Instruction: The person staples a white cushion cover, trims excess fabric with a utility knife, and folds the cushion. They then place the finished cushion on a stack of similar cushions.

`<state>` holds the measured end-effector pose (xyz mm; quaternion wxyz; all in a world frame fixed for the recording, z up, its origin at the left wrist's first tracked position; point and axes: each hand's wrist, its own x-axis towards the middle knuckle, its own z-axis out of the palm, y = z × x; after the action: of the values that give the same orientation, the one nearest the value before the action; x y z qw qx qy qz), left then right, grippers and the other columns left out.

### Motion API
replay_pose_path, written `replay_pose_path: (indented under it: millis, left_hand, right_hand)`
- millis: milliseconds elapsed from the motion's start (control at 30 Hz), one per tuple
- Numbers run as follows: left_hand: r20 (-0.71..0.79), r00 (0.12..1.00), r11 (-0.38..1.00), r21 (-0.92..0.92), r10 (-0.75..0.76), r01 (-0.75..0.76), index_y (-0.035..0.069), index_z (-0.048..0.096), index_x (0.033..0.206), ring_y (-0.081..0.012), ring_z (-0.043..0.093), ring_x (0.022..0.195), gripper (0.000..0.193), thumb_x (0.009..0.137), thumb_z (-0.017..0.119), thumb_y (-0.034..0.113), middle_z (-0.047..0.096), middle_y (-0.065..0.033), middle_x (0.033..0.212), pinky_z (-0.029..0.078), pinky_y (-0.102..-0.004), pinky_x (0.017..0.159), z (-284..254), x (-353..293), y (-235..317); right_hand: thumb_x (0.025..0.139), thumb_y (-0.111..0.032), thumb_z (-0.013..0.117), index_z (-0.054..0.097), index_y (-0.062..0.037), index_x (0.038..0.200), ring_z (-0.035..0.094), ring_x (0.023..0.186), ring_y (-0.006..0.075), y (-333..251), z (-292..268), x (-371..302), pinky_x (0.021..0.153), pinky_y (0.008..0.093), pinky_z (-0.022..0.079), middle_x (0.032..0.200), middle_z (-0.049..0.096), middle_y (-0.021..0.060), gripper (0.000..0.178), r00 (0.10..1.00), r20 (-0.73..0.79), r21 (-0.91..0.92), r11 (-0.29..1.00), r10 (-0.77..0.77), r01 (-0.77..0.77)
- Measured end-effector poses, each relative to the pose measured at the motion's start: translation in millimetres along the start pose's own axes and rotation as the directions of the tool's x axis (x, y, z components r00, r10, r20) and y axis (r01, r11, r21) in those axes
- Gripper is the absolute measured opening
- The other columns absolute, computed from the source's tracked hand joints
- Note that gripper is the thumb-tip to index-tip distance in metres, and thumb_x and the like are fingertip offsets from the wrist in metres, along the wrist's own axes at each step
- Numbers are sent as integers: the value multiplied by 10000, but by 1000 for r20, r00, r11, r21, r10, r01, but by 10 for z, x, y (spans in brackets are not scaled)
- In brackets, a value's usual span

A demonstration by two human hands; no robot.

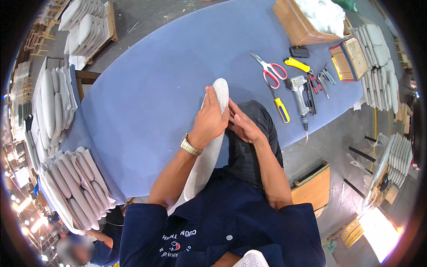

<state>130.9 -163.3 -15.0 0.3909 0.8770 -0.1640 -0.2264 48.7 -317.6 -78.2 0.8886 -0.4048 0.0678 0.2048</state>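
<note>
Steadying a pale grey padded panel [205, 162] at the blue desk [147, 89]

The left grip [211, 112] is resting straight fingers over the panel's far end, its thumb too hidden for me to tell whether it is pinching; the right grip [244, 126] is resting loosely spread beside the opposite edge. The panel is running back from both grips toward the body, scissors [267, 67] lying beyond the right grip; it could be twisting or slipping if that seemingly light support were failing.
</note>
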Motion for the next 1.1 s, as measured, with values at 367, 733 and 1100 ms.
replay_pose_path:
  millis: [367,733,1100]
  left_hand:
    - [-149,960,971,4,238,-240,-139,237,1564,-483,282,1530,815,958,654,212,270,-393,1612,310,-471,1232,-1,-105,6]
    - [-52,984,978,131,170,-162,-106,99,1610,-529,129,1560,961,942,701,232,103,-377,1669,219,-614,1226,49,-553,58]
    - [-64,922,916,-106,382,-387,-11,521,1490,-429,318,1530,633,1022,620,404,380,-301,1604,313,-501,1211,-70,389,-145]
  right_hand:
    - [906,-666,677,20,-89,1682,115,1604,293,-58,-6,16,1269,523,173,1742,89,134,1169,1000,4,38,999,11,-12]
    - [916,-633,690,20,-88,1682,27,1619,268,-73,43,19,1275,535,120,1753,53,116,1154,1000,4,87,996,-9,8]
    - [995,-686,517,46,-138,1687,11,1617,259,12,-48,42,1283,551,85,1753,51,100,1001,999,-25,158,987,42,-37]
